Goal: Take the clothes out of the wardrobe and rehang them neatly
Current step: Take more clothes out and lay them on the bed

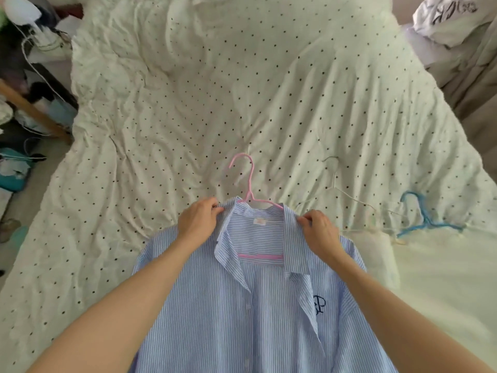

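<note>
A blue-and-white striped shirt (pixel 242 313) with a dark monogram on the chest lies front-up on the bed. A pink hanger (pixel 246 179) sits inside it, hook pointing away from me and its bar showing through the open collar. My left hand (pixel 197 220) pinches the shirt at the left side of the collar. My right hand (pixel 320 232) pinches it at the right side of the collar. Both forearms reach over the shirt's shoulders.
The bed carries a cream duvet (pixel 188 103) with small dark dots. A thin white wire hanger (pixel 347 195) and a blue hanger (pixel 425 219) lie to the right of the shirt. Clutter and cables fill the floor at left; white printed fabric (pixel 446 17) lies far right.
</note>
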Demonstrator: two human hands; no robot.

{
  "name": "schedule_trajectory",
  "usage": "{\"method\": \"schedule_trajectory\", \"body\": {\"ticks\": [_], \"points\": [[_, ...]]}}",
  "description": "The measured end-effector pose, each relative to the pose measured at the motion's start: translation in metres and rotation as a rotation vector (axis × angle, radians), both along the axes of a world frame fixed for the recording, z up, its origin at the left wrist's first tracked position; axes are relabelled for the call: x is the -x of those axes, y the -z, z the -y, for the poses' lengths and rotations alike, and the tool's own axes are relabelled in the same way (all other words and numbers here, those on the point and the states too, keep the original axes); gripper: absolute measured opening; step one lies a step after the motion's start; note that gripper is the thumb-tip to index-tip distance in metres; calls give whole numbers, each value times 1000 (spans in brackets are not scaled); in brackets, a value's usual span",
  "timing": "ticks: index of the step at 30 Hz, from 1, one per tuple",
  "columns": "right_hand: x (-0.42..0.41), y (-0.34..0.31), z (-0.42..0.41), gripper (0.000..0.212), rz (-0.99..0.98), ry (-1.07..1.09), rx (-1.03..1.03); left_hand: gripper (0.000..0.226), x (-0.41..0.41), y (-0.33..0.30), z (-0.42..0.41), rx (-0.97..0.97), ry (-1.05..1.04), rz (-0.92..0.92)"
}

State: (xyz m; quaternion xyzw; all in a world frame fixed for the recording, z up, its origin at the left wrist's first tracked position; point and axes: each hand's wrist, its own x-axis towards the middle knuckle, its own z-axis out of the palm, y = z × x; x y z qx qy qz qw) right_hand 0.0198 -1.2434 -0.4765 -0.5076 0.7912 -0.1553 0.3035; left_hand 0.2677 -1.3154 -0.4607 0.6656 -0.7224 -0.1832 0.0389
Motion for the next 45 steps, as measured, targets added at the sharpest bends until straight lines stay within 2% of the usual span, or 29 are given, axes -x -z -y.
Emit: {"method": "schedule_trajectory", "body": {"ticks": [5, 13, 17, 20, 24, 28, 31, 36, 42, 45], "points": [[8, 34, 38, 23, 13, 16, -34, 24, 11, 33, 41, 44, 26, 76], [17, 104, 46, 21, 1, -8, -80, 20, 18, 103, 51, -13, 14, 20], [21, 120, 40, 18, 43, 72, -90, 21, 18, 117, 42, -123, 29, -54], [21, 109, 29, 25, 32, 89, -40, 37, 18, 114, 30, -262, 83, -99], [21, 83, -22, 35, -50, 50, 60, 44, 13, 97, -19, -255, 215, -84], [22, 60, -92, 51, -142, 20, 80, 65, 6, 78, -83, -200, 270, -55], [21, 40, -132, 58, -218, -18, 79, 61, 12, 52, -114, -125, 293, -40], [10, -1, -204, 61, -297, -60, 53, 55, 24, 4, -176, 10, 400, -60], [5, -30, -307, 63, -401, 10, 74, 71, 31, -21, -275, -98, 414, -186], [11, -52, -354, 62, -451, 67, 103, 75, 40, -38, -299, -66, 467, -232]]}}
